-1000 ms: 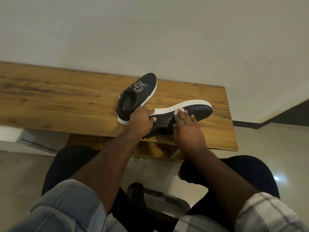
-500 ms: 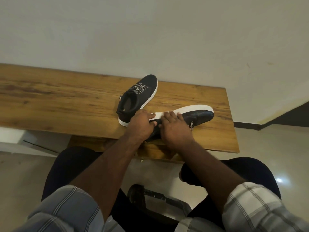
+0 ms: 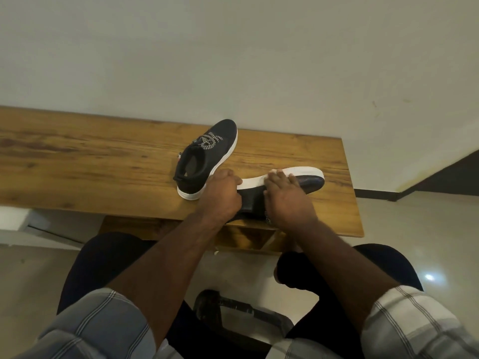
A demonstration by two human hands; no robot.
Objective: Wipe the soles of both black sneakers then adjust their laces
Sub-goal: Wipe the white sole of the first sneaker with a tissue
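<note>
Right hand (image 3: 287, 200) slid toeward — fingers flat on tipped sneaker (image 3: 309, 181); left hand (image 3: 223, 194) grips heel.

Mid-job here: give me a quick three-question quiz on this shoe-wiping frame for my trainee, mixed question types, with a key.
1. True or false: both sneakers lie on their sides on the wooden table.
2. Which hand grips the heel end of the tipped sneaker? A) left hand B) right hand C) neither
3. Fill in: the right hand's fingers rest on the tipped sneaker's white ____.

Key
1. False. The far sneaker stands upright on its sole, laces up; only the near one is tipped on its side.
2. A. The left hand grips the heel end; the right hand lies over the middle.
3. sole
</note>
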